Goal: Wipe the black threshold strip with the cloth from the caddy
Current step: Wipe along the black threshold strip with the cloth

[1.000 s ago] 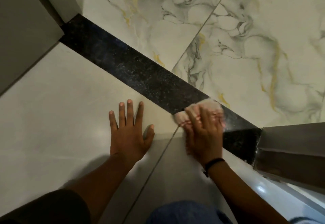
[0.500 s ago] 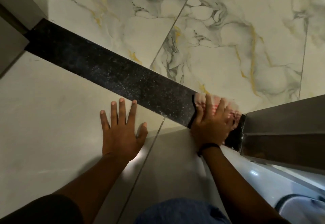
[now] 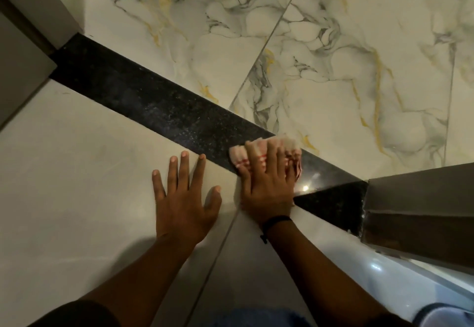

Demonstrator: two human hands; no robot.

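A black speckled threshold strip (image 3: pixel 154 103) runs diagonally across the floor from upper left to lower right. My right hand (image 3: pixel 268 185) presses a white cloth with red stripes (image 3: pixel 237 156) flat on the strip, a little right of its middle; the cloth pokes out past my fingertips. A black band sits on that wrist. My left hand (image 3: pixel 183 198) lies flat on the plain pale tile beside the strip, fingers spread, holding nothing. The caddy is not in view.
A grey door frame post (image 3: pixel 420 208) stands at the strip's right end, and another grey frame (image 3: pixel 23 44) at its left end. Marbled tiles with gold veins (image 3: pixel 333 83) lie beyond the strip. A pale rounded object (image 3: pixel 446 316) shows at the bottom right corner.
My right hand slid the cloth from the strip's middle right to the door frame post, then back left to near the middle. My left hand stayed planted on the tile.
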